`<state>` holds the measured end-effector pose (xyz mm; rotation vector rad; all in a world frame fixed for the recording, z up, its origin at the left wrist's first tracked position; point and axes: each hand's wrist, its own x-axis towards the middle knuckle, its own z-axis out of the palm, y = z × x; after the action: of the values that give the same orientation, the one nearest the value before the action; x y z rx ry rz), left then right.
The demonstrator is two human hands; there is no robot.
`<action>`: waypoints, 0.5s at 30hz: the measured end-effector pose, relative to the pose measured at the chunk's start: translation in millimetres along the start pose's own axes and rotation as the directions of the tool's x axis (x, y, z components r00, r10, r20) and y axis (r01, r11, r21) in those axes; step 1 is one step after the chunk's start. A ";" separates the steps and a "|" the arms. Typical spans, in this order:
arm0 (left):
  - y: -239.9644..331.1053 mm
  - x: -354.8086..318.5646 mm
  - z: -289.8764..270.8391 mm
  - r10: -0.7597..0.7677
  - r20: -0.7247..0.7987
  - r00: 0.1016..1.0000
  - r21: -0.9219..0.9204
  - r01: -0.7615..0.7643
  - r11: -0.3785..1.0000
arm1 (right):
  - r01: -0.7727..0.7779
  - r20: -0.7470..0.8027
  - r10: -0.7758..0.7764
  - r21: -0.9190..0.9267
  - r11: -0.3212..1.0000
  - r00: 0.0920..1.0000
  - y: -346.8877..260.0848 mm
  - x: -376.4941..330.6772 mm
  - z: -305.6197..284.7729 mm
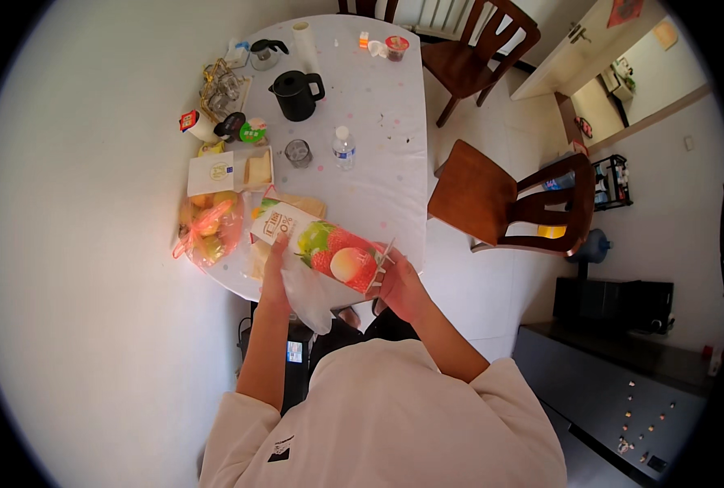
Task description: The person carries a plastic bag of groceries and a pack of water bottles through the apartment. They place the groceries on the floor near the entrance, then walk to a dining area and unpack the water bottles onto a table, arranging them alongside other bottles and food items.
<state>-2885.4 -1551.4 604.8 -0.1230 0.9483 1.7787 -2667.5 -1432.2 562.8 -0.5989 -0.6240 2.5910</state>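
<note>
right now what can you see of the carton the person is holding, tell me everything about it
The carton is a tall box, cardboard by the look of it, printed with a green apple, strawberries and a peach on a white and red ground. It lies tilted on its side above the near edge of the white table, top end toward the person's right. The left hand grips its lower end, together with a thin clear plastic bag hanging beneath. The right hand holds the top end, where white flaps stick up.

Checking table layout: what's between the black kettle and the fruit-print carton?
Head view: a clear water bottle and a small glass stand between the black kettle and the fruit-print carton.
</note>
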 end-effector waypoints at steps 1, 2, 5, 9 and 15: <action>-0.3 1.9 -2.4 0.014 -0.012 1.000 -0.024 -0.015 1.000 | -0.017 0.031 0.017 -0.010 1.000 0.999 -1.3 -1.7 0.9; -0.8 4.2 -5.3 0.040 -0.030 0.999 -0.005 -0.040 0.999 | -0.048 0.020 0.050 -0.073 0.996 0.999 -3.3 -3.3 1.3; -1.3 10.9 -16.1 0.110 -0.044 0.993 0.050 -0.108 0.993 | -0.131 -0.035 0.127 -0.236 0.963 0.991 -8.3 -5.5 5.4; -3.2 14.8 -23.2 0.162 0.009 0.987 0.074 -0.162 0.984 | -0.176 -0.104 0.151 -0.300 0.938 0.983 -16.2 -1.9 19.0; -3.3 11.0 -17.7 0.214 0.000 0.977 0.120 -0.212 0.970 | -0.181 -0.122 0.148 -0.339 0.923 0.981 -15.9 -0.3 17.2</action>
<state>-2893.5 -1554.2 585.4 0.0459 1.1086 1.9129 -2671.2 -1424.9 584.8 -0.9168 -1.0552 2.6018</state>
